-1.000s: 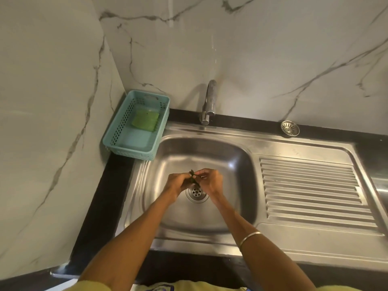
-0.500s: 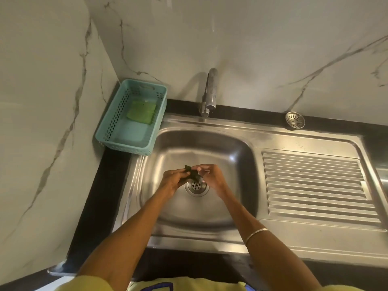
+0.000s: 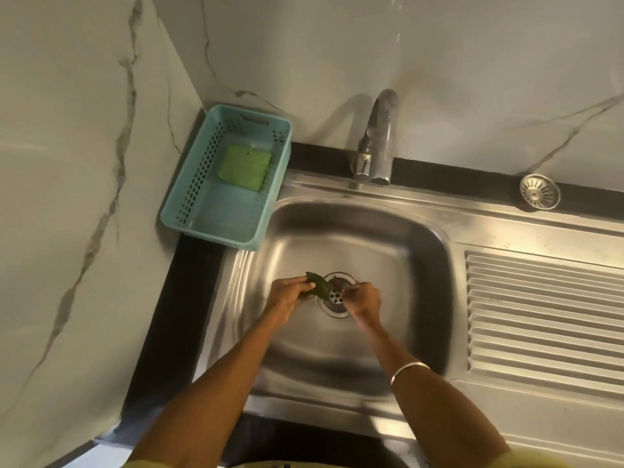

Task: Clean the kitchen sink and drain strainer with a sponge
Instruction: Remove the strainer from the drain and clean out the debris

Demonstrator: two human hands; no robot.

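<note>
- The left hand [image 3: 289,293] grasps a dark green sponge [image 3: 319,288], which sticks out from its fingers toward the drain opening [image 3: 335,296].
- The right hand [image 3: 364,298] is just beside the drain on the other side, fingers curled; I cannot tell if it grips anything.
- Both hands are low inside the steel sink [image 3: 388,231].
- The drain strainer [image 3: 539,191] lies on the black counter [image 3: 439,168] behind the sink, well apart from the hands.
- A lighter green sponge [image 3: 243,167] lies in the teal basket [image 3: 189,211].

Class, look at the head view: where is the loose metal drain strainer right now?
The drain strainer sits out of the basin on the dark ledge at the far right, against the marble wall, behind the ribbed draining board.
</note>
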